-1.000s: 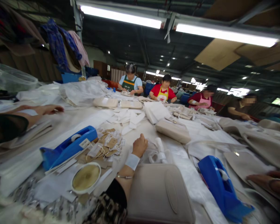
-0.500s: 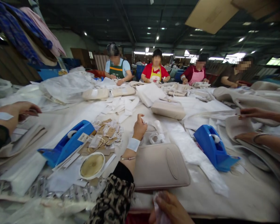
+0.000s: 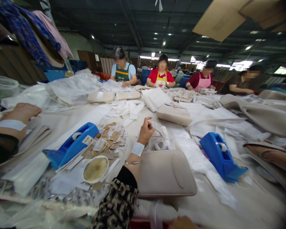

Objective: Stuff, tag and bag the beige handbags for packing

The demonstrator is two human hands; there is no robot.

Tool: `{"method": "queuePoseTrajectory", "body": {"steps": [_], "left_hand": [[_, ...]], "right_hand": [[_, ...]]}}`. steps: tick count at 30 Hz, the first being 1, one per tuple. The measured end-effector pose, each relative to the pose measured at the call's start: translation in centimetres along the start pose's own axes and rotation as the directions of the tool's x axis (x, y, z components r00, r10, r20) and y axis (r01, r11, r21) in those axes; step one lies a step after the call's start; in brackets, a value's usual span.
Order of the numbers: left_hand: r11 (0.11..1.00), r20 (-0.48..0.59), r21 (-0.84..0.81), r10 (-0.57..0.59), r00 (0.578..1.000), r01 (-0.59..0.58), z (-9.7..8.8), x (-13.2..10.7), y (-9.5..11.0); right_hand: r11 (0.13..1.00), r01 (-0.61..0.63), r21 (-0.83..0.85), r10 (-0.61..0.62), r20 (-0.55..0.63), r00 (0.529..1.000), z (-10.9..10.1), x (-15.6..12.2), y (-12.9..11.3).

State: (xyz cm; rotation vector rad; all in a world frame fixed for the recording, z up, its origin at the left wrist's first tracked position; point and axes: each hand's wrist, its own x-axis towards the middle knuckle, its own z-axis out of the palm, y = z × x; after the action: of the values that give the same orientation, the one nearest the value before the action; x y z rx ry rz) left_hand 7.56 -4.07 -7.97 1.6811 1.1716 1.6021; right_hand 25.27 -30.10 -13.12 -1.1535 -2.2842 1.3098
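Observation:
My left hand (image 3: 146, 130) is raised just beyond a beige handbag (image 3: 162, 173), fingers curled in; whatever they hold is not visible. That forearm crosses the bag's left side. The bag lies flat, with an oval loop on its front. A white bottle-like object (image 3: 165, 136) stands close to my left hand, its kind unclear. At the bottom edge, my right hand (image 3: 184, 222) is smeared and mostly cut off, so its fingers cannot be read. Beside it, a translucent plastic strip (image 3: 155, 213) hangs at the table edge.
Blue tape dispensers (image 3: 72, 144) (image 3: 220, 156) stand on both sides. Tags with strings (image 3: 112, 136) and a round tub (image 3: 96, 169) lie left. Another beige bag (image 3: 173, 114) sits farther back. A co-worker's hand (image 3: 26, 111) is at left, another's arm (image 3: 280, 159) at right.
My right hand has dropped toward the bottom edge, away from the translucent strip it held. My left hand stays near the same spot. The right co-worker's hands have moved lower and rightward.

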Motion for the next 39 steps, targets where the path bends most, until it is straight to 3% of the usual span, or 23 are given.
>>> {"method": "queuePoseTrajectory", "body": {"steps": [3,5,8,11,15,17,21,29,34,39], "left_hand": [[0.997,-0.021,-0.068,0.017,1.000,-0.018,0.1,0.1,0.1],[0.993,-0.053,-0.113,0.022,0.998,-0.028,0.2,0.1,0.2],[0.985,-0.101,-0.168,0.027,0.994,-0.044,0.1,0.2,0.5],[0.976,-0.165,-0.207,0.030,0.986,-0.065,-0.1,0.2,0.9],[0.949,-0.283,-0.306,-0.019,0.959,-0.072,-0.7,0.1,1.7],[0.958,-0.299,-0.285,-0.107,0.948,0.018,-0.9,0.1,2.0],[0.962,-0.216,-0.134,-0.261,0.941,0.236,-1.1,0.3,1.5],[0.939,0.014,0.159,-0.313,0.950,0.306,-0.7,0.0,0.5],[0.902,0.163,0.311,-0.363,0.918,0.301,-0.5,-0.3,1.0],[0.859,0.232,0.472,-0.336,0.913,0.197,-0.1,-0.5,1.7]], "right_hand": [[0.986,0.007,-0.170,-0.007,0.005,1.000,-5.7,2.3,-4.3],[0.958,-0.058,-0.280,0.003,-0.191,0.982,-10.0,5.1,-7.1],[0.920,-0.144,-0.365,-0.065,-0.503,0.862,-14.7,10.8,-8.7],[0.911,-0.232,-0.340,-0.043,-0.639,0.768,-16.4,16.7,-7.4],[0.932,-0.229,-0.280,-0.022,-0.676,0.737,-16.1,21.5,-5.2],[0.948,-0.194,-0.254,-0.040,-0.697,0.716,-15.7,22.1,-4.6],[0.967,-0.088,-0.241,-0.121,-0.730,0.672,-14.5,20.6,-4.3],[0.939,0.003,-0.345,-0.265,-0.715,0.648,-11.7,16.7,-3.5],[0.818,0.247,-0.519,-0.530,-0.513,0.676,-9.9,14.2,-3.0],[0.644,0.385,-0.661,-0.722,-0.359,0.591,-8.7,12.5,-3.1]]}}
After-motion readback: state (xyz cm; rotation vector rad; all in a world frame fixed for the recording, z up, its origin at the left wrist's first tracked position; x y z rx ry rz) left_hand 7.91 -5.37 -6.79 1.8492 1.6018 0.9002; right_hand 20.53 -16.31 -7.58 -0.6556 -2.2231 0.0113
